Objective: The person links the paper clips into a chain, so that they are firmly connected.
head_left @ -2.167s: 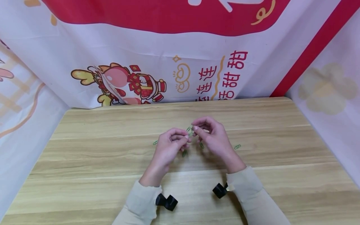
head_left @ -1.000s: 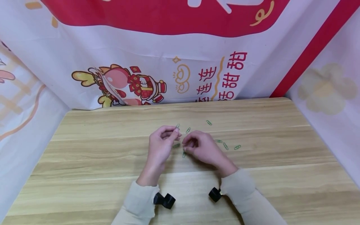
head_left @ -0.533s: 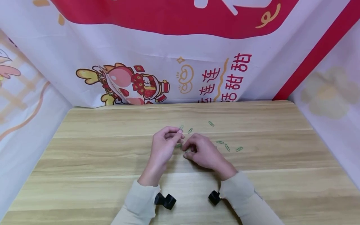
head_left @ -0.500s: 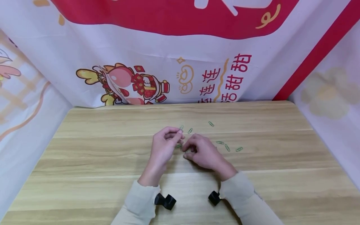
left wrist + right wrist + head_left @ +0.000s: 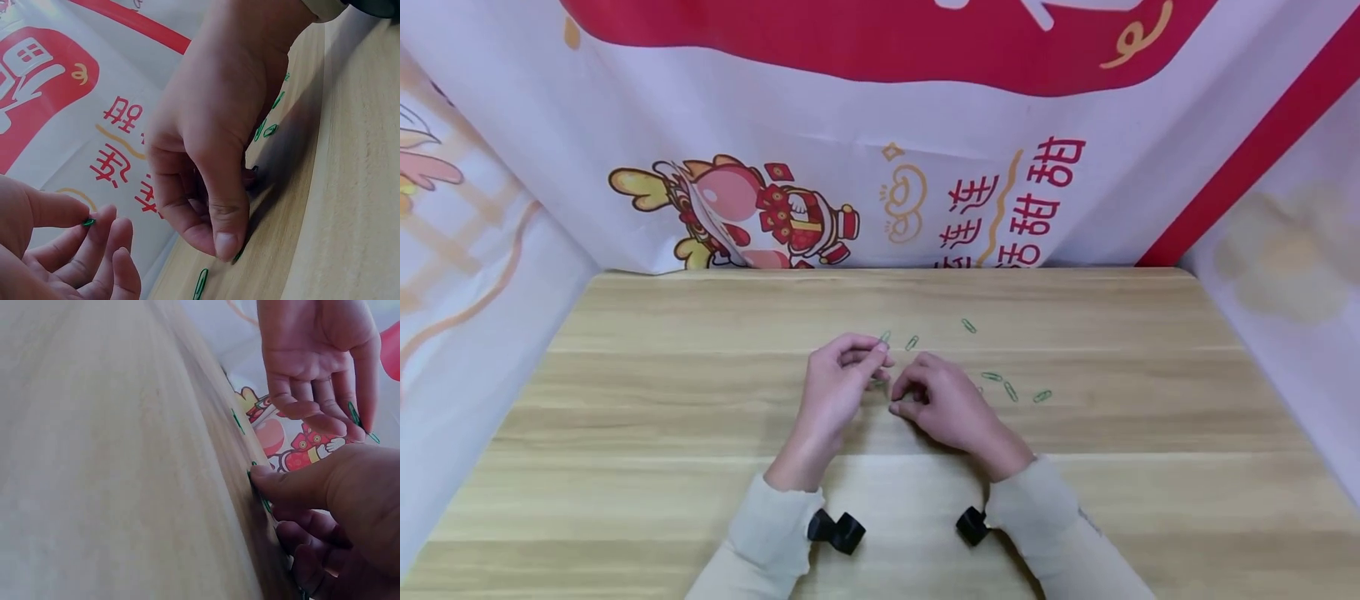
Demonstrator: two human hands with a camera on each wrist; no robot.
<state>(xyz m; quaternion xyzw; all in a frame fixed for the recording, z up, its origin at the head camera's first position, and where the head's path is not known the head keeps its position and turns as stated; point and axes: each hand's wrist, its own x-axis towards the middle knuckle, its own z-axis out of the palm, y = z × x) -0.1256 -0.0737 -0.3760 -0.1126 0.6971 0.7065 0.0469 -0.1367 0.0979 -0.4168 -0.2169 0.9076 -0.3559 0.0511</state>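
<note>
Left hand (image 5: pixel 837 379): a green paper clip (image 5: pixel 885 337) is pinched between thumb and finger and held up off the worktop; the other fingers are bent loosely.
Right hand (image 5: pixel 943 400): turned downward just beside the left; a second green clip (image 5: pixel 267 505) is gripped under its thumb tip, low at the wooden surface. Whether that clip is lifted clear cannot be told.
Nearest loose clip (image 5: pixel 878 383): partly covered by the left hand's fingers in the head view; seen lying on the wood from both wrists.
Clips beyond the hands: one (image 5: pixel 912 342) is laid a little past the fingertips, another (image 5: pixel 969 326) farther back and to the right.
Clips on the right: three (image 5: pixel 1011 392) are scattered near one another, beside the right hand.
Sleeves (image 5: pixel 775 521): pale beige, with small black devices (image 5: pixel 847 533) worn at both wrists.
Worktop (image 5: pixel 880 533): pale, wood-grained.
Backdrop (image 5: pixel 820 108): white cloth, printed with red shapes, lettering and a cartoon figure.
</note>
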